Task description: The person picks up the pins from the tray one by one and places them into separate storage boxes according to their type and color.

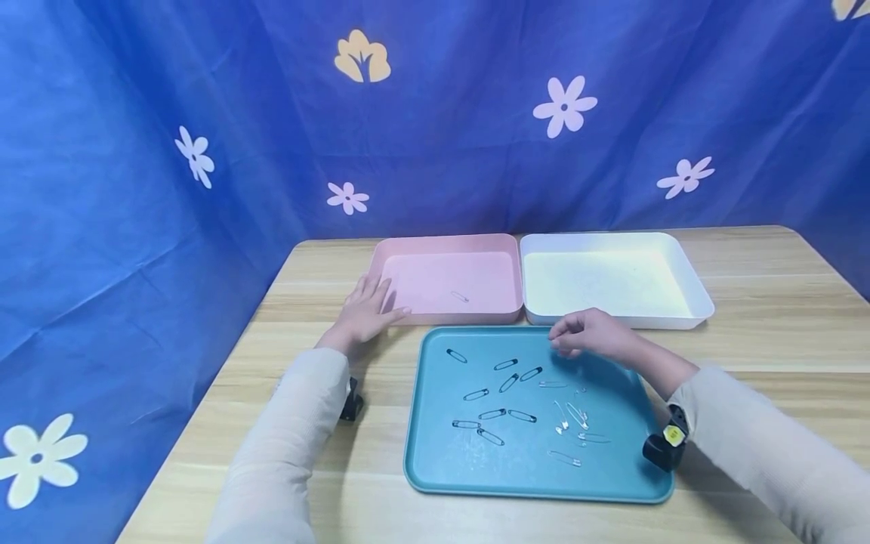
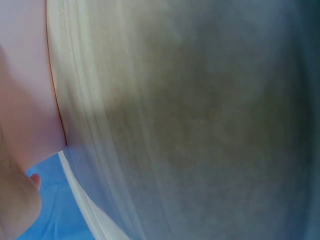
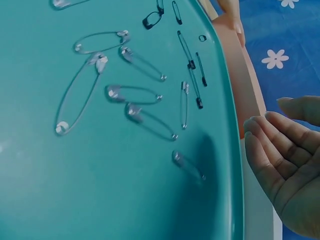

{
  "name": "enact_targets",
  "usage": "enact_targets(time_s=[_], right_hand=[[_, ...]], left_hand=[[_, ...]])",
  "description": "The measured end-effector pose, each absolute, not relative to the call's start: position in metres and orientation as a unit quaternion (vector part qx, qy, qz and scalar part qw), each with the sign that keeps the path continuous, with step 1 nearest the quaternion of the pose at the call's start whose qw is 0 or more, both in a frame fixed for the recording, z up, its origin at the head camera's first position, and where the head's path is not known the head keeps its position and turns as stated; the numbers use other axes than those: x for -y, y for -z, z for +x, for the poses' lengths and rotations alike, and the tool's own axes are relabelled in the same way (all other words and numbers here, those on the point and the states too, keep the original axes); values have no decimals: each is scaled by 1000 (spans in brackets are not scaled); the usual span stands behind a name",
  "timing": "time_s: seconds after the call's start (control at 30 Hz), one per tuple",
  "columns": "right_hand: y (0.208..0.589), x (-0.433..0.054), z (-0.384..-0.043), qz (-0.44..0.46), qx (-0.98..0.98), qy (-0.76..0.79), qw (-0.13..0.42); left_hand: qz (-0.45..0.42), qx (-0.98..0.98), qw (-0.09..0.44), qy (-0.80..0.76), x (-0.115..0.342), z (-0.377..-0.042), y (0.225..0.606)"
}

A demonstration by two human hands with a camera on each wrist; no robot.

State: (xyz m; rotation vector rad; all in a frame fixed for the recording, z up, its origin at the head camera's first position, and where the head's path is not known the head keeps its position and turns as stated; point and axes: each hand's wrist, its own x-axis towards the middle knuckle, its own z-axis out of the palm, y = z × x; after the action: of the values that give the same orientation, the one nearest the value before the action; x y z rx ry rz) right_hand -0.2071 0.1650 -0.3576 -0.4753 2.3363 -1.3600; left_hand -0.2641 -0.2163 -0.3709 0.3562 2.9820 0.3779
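My left hand (image 1: pixel 367 308) rests with spread fingers at the near left corner of the pink tray (image 1: pixel 469 317), and one silver safety pin (image 1: pixel 460 296) lies inside that tray. Over the far edge of the teal tray (image 1: pixel 435 468), close to the white tray (image 1: pixel 696 306), hovers my right hand (image 1: pixel 587 332). Its fingers bend loosely in the right wrist view, with nothing between thumb and fingertips. Several black safety pins (image 1: pixel 522 416) lie on the teal tray's left and middle, and several silver safety pins (image 3: pixel 80 95) on its right side.
The pink and white trays stand side by side behind the teal one on a wooden table (image 1: pixel 768 302). A blue flowered curtain (image 1: pixel 442 128) hangs behind and at the left. In the left wrist view, mostly blurred table surface (image 2: pixel 175 125) shows.
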Motion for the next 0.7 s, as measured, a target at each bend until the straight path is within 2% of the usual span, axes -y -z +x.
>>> enact_targets(time_s=[0.7], right_hand=[[375, -190, -208, -163, -833, 485, 211]], left_hand=[[119, -984, 50, -120, 217, -265, 374]])
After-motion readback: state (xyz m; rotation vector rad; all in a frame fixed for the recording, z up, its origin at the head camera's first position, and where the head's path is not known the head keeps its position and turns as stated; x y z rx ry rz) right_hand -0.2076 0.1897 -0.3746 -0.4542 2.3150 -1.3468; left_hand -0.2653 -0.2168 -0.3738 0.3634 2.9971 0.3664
